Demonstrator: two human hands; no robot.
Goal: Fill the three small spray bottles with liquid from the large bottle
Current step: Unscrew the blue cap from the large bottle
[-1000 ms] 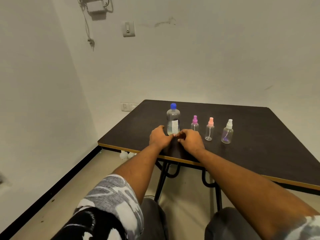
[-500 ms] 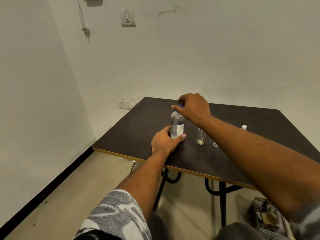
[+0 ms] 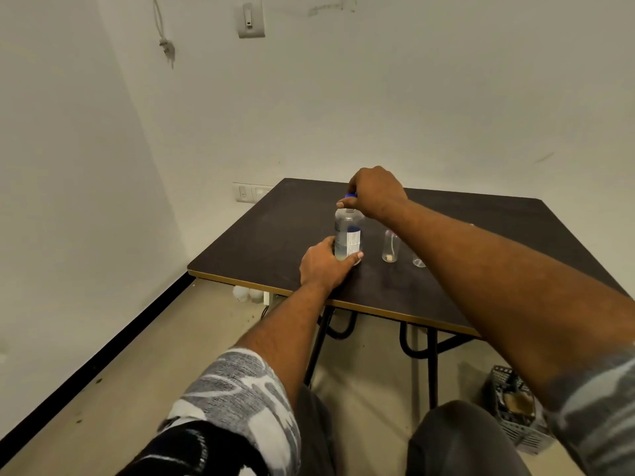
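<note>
Near the table [image 3: 275, 235] edge, the left hand [image 3: 323, 266] grips the large bottle [image 3: 348, 231], while the right hand [image 3: 374, 194] pinches its cap [image 3: 350, 195].

You have one large bottle [image 3: 348, 235] with one blue cap [image 3: 351, 195], two small bottles [image 3: 390, 247] [image 3: 419, 262] showing at its three o'clock, one bench [image 3: 275, 235], and one basket [image 3: 508, 420] on the floor at five o'clock.
</note>
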